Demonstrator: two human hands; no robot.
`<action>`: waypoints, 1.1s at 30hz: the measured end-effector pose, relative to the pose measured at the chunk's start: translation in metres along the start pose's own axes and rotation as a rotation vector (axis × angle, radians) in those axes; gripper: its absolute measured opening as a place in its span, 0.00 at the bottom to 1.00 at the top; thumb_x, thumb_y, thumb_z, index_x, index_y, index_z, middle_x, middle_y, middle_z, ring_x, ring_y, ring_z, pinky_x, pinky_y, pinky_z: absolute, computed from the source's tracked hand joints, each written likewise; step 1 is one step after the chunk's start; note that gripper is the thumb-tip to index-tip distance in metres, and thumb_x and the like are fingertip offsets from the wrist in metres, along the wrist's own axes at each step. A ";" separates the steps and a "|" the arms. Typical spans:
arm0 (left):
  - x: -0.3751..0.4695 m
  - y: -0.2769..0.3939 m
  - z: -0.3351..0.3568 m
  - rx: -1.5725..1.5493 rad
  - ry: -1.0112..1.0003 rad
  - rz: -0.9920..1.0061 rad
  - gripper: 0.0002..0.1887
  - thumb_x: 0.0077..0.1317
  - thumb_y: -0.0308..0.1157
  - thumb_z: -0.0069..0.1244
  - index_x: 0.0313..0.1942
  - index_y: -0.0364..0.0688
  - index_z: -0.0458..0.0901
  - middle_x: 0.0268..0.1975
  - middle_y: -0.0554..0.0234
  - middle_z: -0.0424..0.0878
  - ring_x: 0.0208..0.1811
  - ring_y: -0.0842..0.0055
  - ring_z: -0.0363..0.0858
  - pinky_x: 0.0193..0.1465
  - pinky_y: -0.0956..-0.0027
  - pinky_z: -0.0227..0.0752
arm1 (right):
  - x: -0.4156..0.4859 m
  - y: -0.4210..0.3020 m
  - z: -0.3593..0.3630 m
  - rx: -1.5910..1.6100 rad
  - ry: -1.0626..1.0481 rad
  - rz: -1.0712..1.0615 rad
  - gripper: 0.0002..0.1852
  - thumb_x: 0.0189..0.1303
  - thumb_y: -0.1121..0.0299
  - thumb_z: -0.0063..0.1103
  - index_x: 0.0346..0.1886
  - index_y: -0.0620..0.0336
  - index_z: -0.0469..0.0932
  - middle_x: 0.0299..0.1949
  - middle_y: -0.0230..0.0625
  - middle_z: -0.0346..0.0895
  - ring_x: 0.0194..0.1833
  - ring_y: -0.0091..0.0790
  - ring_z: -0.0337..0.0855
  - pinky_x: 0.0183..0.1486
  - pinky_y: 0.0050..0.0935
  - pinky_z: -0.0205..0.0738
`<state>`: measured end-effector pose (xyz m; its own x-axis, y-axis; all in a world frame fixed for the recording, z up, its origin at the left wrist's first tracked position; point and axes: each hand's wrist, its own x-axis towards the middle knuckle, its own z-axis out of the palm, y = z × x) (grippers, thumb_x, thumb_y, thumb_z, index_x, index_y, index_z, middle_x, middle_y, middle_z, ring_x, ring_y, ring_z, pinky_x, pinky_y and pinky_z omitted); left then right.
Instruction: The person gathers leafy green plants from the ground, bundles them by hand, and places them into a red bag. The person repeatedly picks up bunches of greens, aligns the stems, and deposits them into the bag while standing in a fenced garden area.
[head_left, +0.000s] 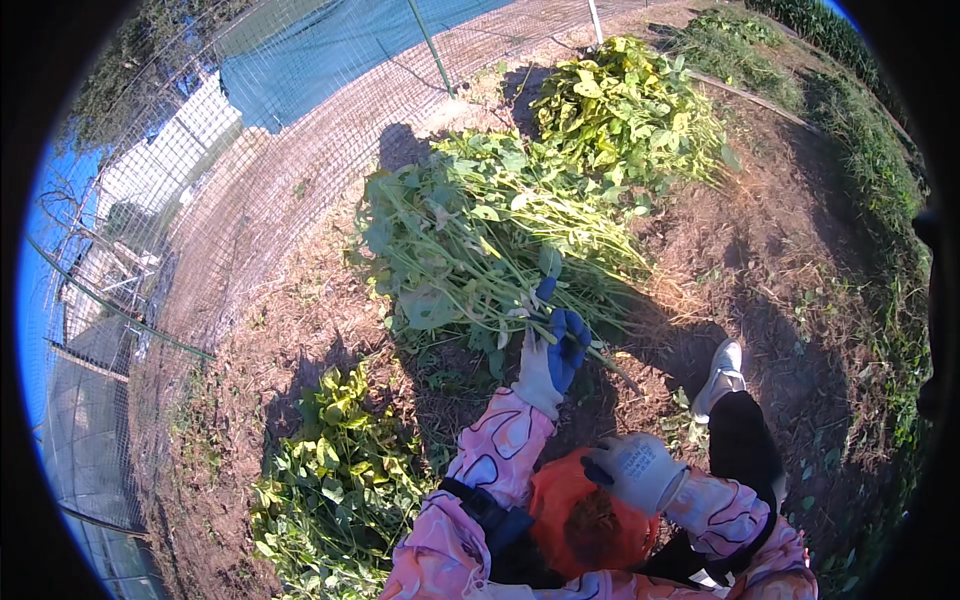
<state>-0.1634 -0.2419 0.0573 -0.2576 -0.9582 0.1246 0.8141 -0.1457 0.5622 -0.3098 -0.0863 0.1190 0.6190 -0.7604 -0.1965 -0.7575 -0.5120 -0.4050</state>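
Note:
My left hand (556, 349), in a white work glove with blue palm and fingers, is closed around the stems of an uprooted leafy plant (450, 277). Its leaves spread up and to the left, over a larger heap of cut green plants (555, 210). My right hand (637, 466), gloved the same way, rests at the rim of a red-orange bag (559, 517) between my legs, its fingers partly hidden. Whether they grip the rim I cannot tell. Something brownish shows dimly inside the bag.
A yellow-green plant heap (615, 112) lies farther off, another pile (337, 480) at lower left. A wire mesh fence (247, 202) with green posts runs along the left. My shoe (721, 375) stands on bare soil at right. Weeds (862, 157) line the right side.

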 end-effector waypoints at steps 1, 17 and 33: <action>-0.002 0.000 0.002 0.025 0.016 0.001 0.33 0.74 0.37 0.48 0.74 0.54 0.51 0.34 0.66 0.77 0.32 0.77 0.76 0.30 0.75 0.70 | 0.003 0.002 -0.013 0.093 0.117 0.062 0.17 0.56 0.60 0.64 0.49 0.51 0.80 0.41 0.40 0.81 0.39 0.46 0.85 0.40 0.40 0.79; -0.049 -0.062 -0.017 0.563 0.206 -0.064 0.12 0.64 0.19 0.52 0.47 0.39 0.76 0.43 0.62 0.82 0.44 0.79 0.80 0.45 0.73 0.77 | 0.041 0.014 -0.065 -0.102 0.560 0.296 0.16 0.54 0.64 0.63 0.46 0.56 0.80 0.39 0.41 0.79 0.40 0.48 0.82 0.42 0.43 0.77; -0.028 -0.069 -0.145 0.590 0.434 -0.142 0.10 0.65 0.18 0.49 0.44 0.40 0.76 0.38 0.63 0.80 0.39 0.75 0.82 0.37 0.72 0.78 | 0.030 0.000 -0.038 -0.073 0.371 0.112 0.19 0.58 0.58 0.60 0.54 0.48 0.78 0.34 0.31 0.83 0.35 0.36 0.84 0.36 0.36 0.77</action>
<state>-0.1366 -0.2408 -0.1038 -0.0112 -0.9690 -0.2468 0.3424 -0.2356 0.9095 -0.2998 -0.1244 0.1472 0.4247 -0.8991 0.1056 -0.8373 -0.4345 -0.3319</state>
